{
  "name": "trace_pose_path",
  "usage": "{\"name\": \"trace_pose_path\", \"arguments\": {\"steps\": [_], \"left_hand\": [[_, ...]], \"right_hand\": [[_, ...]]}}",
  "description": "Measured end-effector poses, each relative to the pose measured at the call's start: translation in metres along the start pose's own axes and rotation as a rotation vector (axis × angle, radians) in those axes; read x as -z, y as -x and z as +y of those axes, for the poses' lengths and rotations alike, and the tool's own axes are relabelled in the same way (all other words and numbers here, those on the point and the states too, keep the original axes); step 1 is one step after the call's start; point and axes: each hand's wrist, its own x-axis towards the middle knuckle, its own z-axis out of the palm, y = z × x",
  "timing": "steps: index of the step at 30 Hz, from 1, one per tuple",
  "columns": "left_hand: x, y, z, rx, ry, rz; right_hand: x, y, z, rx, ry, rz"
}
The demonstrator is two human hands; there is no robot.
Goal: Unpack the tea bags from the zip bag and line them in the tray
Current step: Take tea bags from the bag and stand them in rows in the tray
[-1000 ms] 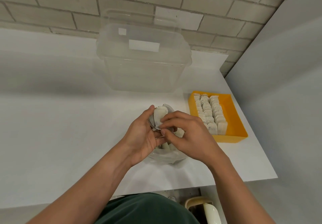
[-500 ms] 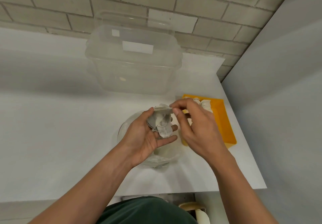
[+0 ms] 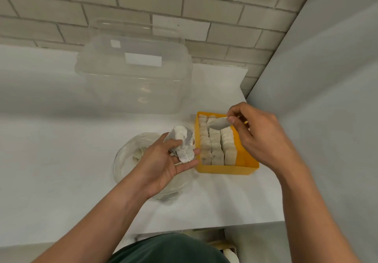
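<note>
Few tea bags (image 3: pixel 182 144) clutched by left hand (image 3: pixel 161 166); right hand (image 3: pixel 263 138) pinches single bag (image 3: pixel 218 124), seemingly above tray (image 3: pixel 225 169).

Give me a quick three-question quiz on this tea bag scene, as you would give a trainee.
1. True or false: the right hand pinches a single tea bag above the yellow tray.
2. The left hand holds: A several tea bags; B a spoon; C nothing.
3. How many rows of tea bags stand in the tray?
Key: 1 true; 2 A; 3 three.
</note>
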Motion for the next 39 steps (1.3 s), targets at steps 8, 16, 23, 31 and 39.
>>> {"name": "trace_pose_path", "arguments": {"steps": [8, 16, 23, 31, 39], "left_hand": [[-0.012, -0.002, -0.016, -0.067, -0.056, 0.013], [-0.020, -0.002, -0.031, -0.104, -0.086, 0.068], [-0.022, -0.002, -0.042, -0.121, -0.107, 0.092], [-0.028, -0.007, -0.047, -0.123, -0.096, 0.089], [-0.036, -0.011, -0.044, -0.151, -0.235, 0.042]], "right_hand": [[-0.010, 0.010, 0.077, -0.146, 0.190, -0.388], [-0.047, 0.018, 0.112, -0.164, 0.141, -0.544], [-0.067, 0.015, 0.124, -0.158, 0.166, -0.483], [-0.069, 0.013, 0.126, -0.108, 0.190, -0.365], [-0.034, 0.016, 0.054, 0.156, -0.355, -0.003]]}}
